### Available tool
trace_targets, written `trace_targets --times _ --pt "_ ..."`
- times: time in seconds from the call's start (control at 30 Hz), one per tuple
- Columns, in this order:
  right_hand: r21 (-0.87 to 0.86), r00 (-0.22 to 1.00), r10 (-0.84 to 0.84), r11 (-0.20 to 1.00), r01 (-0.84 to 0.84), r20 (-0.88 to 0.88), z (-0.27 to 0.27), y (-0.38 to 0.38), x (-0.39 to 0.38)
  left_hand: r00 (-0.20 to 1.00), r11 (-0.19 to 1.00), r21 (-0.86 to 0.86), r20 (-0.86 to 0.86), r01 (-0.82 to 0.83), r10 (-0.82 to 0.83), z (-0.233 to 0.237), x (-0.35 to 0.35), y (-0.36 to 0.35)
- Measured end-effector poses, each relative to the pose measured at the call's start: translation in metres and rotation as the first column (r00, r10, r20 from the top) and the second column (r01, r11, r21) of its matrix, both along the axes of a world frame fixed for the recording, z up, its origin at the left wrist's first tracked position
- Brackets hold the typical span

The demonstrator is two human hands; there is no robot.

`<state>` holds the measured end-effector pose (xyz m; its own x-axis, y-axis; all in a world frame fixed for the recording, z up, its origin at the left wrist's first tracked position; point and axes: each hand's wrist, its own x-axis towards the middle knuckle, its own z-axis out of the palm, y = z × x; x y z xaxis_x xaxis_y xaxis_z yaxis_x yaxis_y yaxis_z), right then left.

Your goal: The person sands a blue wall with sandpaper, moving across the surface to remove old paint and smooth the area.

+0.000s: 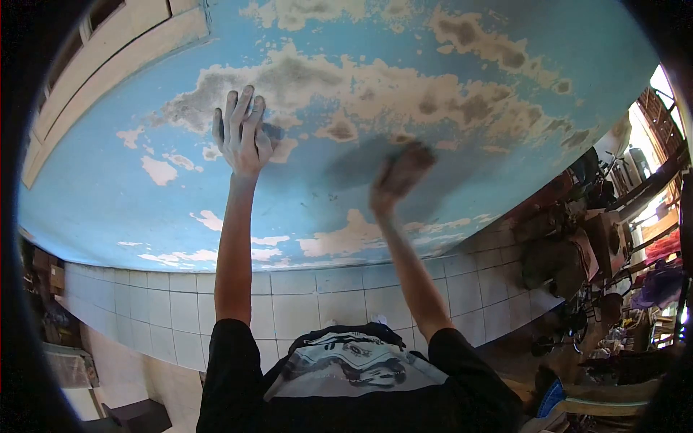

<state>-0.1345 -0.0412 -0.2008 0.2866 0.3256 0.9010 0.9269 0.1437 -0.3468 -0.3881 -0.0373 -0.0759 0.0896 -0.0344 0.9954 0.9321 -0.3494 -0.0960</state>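
Observation:
In front of me stands a blue painted wall [303, 206] with pale and grey patches where the paint is worn away. My left hand [244, 137] lies against it with fingers outstretched and somewhat apart, grey with dust, at the lower edge of a large grey patch [289, 76]. To the right, my right hand [401, 173] is smeared by motion near the wall, below another pale patch. Its fingers are too blurred to show whether they hold anything. A dark shadow falls on the wall beside it.
White tiles [292, 314] run along the wall's foot. A cream door or window frame [108, 79] borders the wall at upper left. Cluttered furniture and household items, including a purple cloth [660, 285], stand at the right. A dark box-like object [137, 417] is at lower left.

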Motion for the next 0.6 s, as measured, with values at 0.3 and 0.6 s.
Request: trace_targets --times 0.3,0.6 --pt "0.070 0.872 0.433 0.886 -0.458 0.228 0.057 -0.009 -0.012 0.999 0.999 -0.033 -0.048 -0.026 0.024 -0.005 -0.005 0.002" --pt "-0.003 0.758 0.651 0.759 -0.652 0.047 0.034 -0.034 -0.023 0.999 1.000 -0.030 -0.045 0.007 -0.008 -0.004 -0.003 0.000"
